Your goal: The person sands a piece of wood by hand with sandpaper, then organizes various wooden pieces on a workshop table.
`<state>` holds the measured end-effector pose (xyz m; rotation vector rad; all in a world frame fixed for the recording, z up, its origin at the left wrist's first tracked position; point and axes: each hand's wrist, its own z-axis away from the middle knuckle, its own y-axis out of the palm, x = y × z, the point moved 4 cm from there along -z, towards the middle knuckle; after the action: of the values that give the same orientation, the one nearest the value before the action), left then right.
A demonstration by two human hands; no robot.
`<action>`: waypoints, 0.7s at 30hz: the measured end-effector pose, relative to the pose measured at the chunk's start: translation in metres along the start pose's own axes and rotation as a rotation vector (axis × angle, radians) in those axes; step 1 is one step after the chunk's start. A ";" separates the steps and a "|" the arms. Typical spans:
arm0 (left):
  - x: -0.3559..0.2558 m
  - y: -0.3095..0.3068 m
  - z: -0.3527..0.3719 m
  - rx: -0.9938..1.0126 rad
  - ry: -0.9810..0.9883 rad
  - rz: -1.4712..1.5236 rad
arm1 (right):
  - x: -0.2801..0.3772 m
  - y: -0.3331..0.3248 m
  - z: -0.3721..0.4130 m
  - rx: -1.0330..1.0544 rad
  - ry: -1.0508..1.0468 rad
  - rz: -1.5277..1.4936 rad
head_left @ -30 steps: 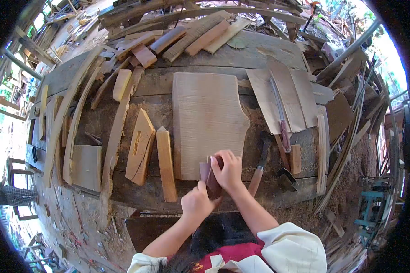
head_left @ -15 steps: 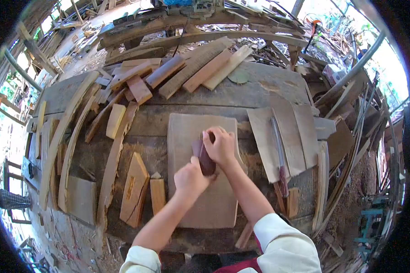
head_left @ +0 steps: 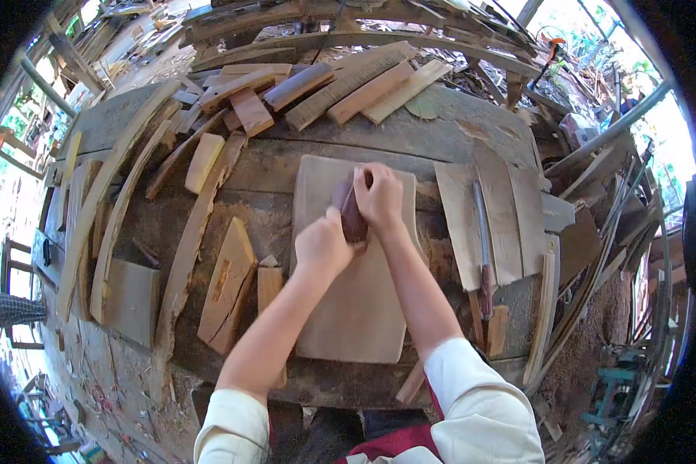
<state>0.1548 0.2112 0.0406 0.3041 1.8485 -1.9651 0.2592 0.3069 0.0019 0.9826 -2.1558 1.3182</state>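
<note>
"Where's that dark wooden tool (head_left: pixel 353 222)?"
"Over the far half of the pale board (head_left: pixel 352 309), left hand (head_left: pixel 322 246) and right hand (head_left: pixel 380 198) both gripping it, fingers curled round!"

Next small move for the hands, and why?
Probably draw the dark brown, block-shaped tool back toward the near edge of the flat, tan wooden board: the left hand and right hand both hold it toward the far end, leaving more surface nearer.

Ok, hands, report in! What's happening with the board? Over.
Left hand and right hand: both gripping dark brown tool. Board: flat on bench, tool over its far half. Knife: off board, to the right.
</note>
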 end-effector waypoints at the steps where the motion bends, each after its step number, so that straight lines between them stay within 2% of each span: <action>1: 0.004 -0.001 0.026 0.002 -0.004 0.016 | 0.012 -0.009 0.023 0.025 0.013 0.000; 7: 0.037 0.005 0.176 -0.008 -0.001 0.054 | 0.075 -0.055 0.161 0.139 0.042 -0.021; 11: 0.046 0.002 0.218 0.068 -0.028 0.046 | 0.096 -0.069 0.198 0.175 0.073 -0.058; 16: 0.043 0.003 0.201 0.081 -0.024 0.039 | 0.089 -0.060 0.178 0.181 0.040 -0.035; 18: 0.037 0.001 0.172 0.010 -0.017 0.061 | 0.080 -0.053 0.151 0.185 0.033 -0.021; 21: 0.026 0.000 0.109 0.033 -0.034 0.041 | 0.058 -0.032 0.094 0.176 0.013 0.021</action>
<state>0.1456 0.0997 0.0397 0.3141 1.7765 -1.9628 0.2456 0.1935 0.0160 1.0169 -2.0738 1.5414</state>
